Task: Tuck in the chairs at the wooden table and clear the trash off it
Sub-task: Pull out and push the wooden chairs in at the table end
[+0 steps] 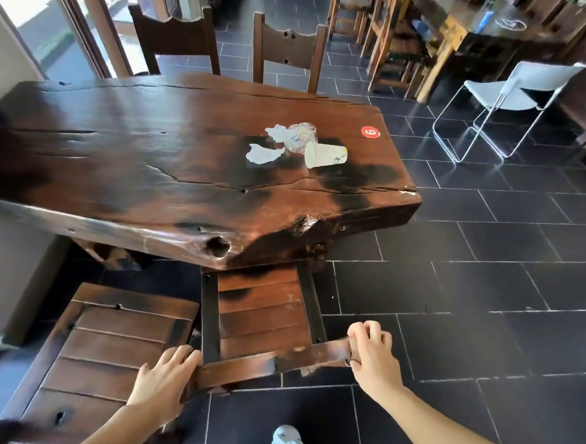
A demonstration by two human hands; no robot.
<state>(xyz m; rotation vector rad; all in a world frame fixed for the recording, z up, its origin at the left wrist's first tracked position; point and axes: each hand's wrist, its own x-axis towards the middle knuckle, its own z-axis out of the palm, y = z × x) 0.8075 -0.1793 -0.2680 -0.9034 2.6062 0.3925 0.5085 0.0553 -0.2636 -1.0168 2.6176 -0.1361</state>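
Both hands clamp the top rail of the dark slatted wooden chair (263, 312), left hand (166, 381) and right hand (373, 356) at opposite ends, fingers curled over it, likely for a straight push under the thick dark wooden table (152, 153). Crumpled trash and a tipped white paper cup (325, 155) lie far right on it.

Glossy dark wooden table (152, 153), slatted wooden chair (263, 315), crumpled clear plastic (301, 137), matt paper cup (325, 155)
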